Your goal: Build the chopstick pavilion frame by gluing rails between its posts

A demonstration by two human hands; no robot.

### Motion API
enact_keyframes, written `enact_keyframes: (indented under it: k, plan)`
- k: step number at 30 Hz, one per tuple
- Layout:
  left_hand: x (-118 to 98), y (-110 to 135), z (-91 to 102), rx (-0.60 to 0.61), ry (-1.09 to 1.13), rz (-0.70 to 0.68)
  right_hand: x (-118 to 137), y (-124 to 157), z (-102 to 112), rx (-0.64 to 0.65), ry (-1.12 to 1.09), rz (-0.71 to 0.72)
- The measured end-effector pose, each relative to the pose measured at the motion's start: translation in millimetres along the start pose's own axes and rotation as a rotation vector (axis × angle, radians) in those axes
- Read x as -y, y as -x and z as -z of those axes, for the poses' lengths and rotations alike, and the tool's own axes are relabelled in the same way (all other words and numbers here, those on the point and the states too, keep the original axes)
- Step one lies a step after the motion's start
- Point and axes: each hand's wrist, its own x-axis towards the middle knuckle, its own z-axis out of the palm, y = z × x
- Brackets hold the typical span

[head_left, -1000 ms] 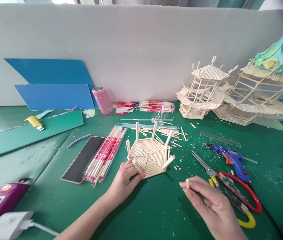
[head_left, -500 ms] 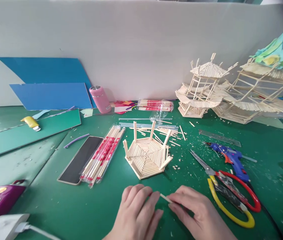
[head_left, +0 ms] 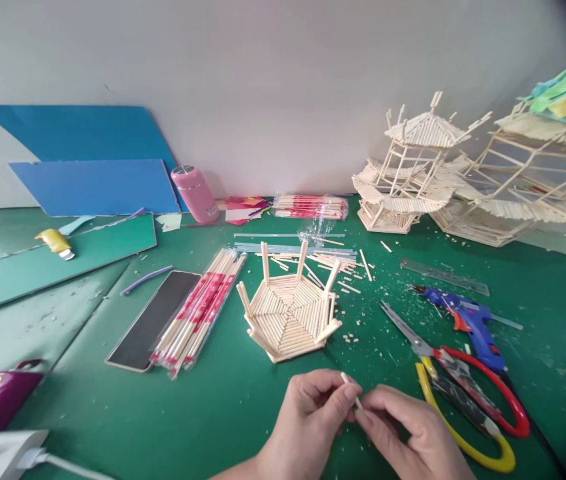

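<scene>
A short wooden stick is pinched between the fingertips of my left hand and my right hand. Both hands are closed on it, almost touching each other near the front of the table, and part of the stick is covered by fingers. Just beyond them stands a six-sided stick base with a web-like floor and several upright posts at its corners. Large scissors with a red and a yellow handle lie right of my right hand, blades partly apart.
Beyond the scissors lies a blue glue gun, near a clear ruler. Finished stick pavilions stand at the back right. Bagged sticks rest partly on a dark phone-like slab. Cut sticks and crumbs lie behind the base. A pink bottle leans at the back.
My left hand has moved right and now pinches the stick together with my right hand. The stick has turned steeper. The view has shifted slightly.
</scene>
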Motion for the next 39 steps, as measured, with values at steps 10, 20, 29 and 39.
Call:
enact_keyframes:
  k: [10,20,29,39]
  plan:
    - [-0.2,-12.8,-1.1,-0.082,0.097,0.011,-1.0,-2.9,1.6,0.052,-0.002,-0.045]
    - [1.5,-16.2,6.1,-0.011,0.216,0.05,-36.2,8.8,59.1,-0.46,0.271,-0.232]
    - [2.8,-14.9,9.4,0.055,0.124,0.022,-73.4,8.2,93.7,-0.722,0.506,-0.429]
    - [-2.4,-15.5,6.8,0.133,0.298,0.147,-78.0,16.1,104.7,-0.608,0.482,-0.432]
